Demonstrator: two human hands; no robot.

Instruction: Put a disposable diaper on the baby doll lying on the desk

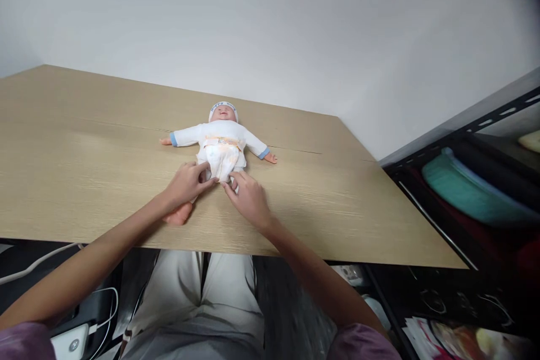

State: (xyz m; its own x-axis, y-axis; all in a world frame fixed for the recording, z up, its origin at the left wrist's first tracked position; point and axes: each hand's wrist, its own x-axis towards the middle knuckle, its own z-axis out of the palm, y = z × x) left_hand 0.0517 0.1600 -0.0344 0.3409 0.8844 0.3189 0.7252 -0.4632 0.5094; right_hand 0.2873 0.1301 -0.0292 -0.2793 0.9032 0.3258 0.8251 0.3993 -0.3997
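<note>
A baby doll [223, 129] in a white top with blue cuffs and a white headband lies on its back, arms spread, head toward the wall. Around its hips is a white diaper [222, 156] with an orange printed band at the waist. My left hand [190, 181] pinches the diaper's edge between the doll's legs, at the left side. Opposite it, my right hand [248, 192] has thumb and fingers closed on the diaper's right edge. One bare doll foot [179, 214] shows beneath my left wrist; the other foot is hidden.
The wooden table [105, 180] meets a white wall at the back. On the right, a black metal shelf [442, 180] holds a folded teal cloth [476, 188]. A white power bank [71, 343] with a cable sits below the table at the left.
</note>
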